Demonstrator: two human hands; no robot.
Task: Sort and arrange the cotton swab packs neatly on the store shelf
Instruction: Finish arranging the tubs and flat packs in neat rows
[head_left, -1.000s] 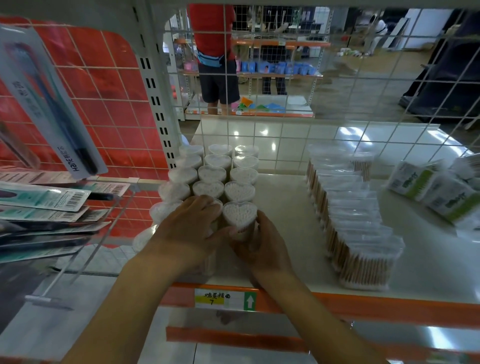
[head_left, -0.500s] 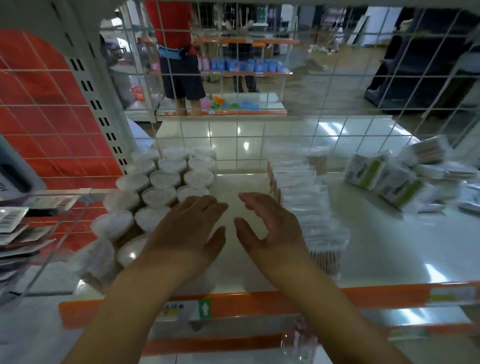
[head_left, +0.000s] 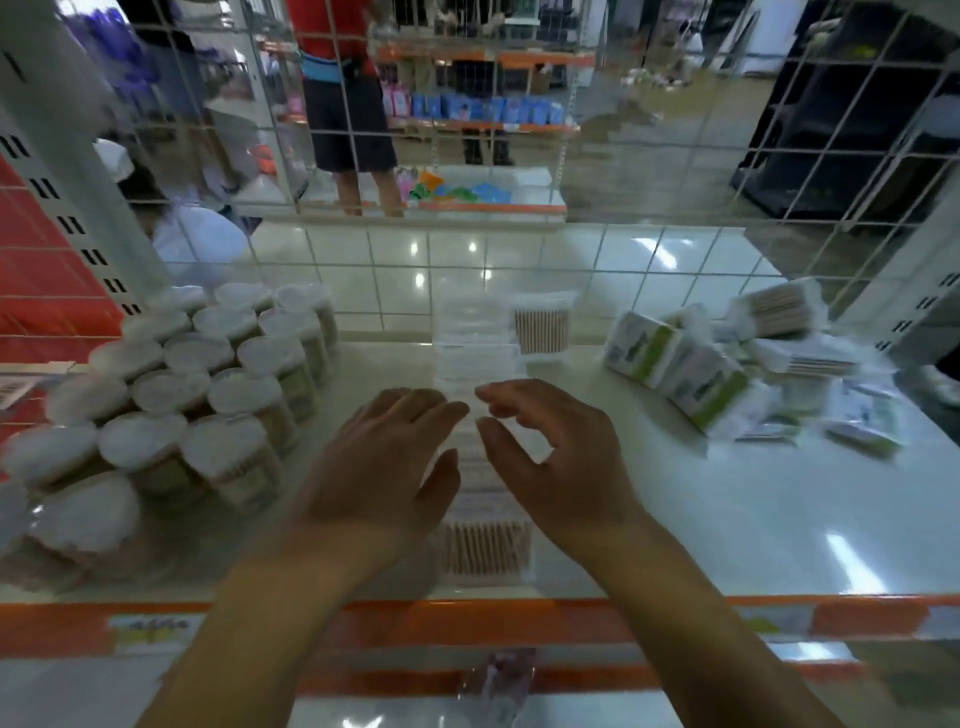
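Heart-shaped tubs of cotton swabs (head_left: 218, 395) stand in tidy rows at the shelf's left. A single row of clear bagged swab packs (head_left: 480, 364) runs front to back down the middle. My left hand (head_left: 379, 467) and my right hand (head_left: 550, 457) hover over that row, fingers relaxed and spread, holding nothing. The hands hide the middle of the row; its front pack (head_left: 485, 551) shows below them. At the right, green-and-white swab packs (head_left: 680, 369) and more bagged packs (head_left: 779, 312) lie in a loose heap.
The white shelf (head_left: 727, 519) has an orange front rail (head_left: 519, 621) with price labels. A wire grid (head_left: 623, 260) closes the back. Beyond it stands a person in a red top and dark shorts (head_left: 348, 119). A red panel (head_left: 47, 291) sits at the left.
My hands let go of a heart-shaped tub at the left and moved right over the middle row of bagged packs. The view swung right; the image is blurred.
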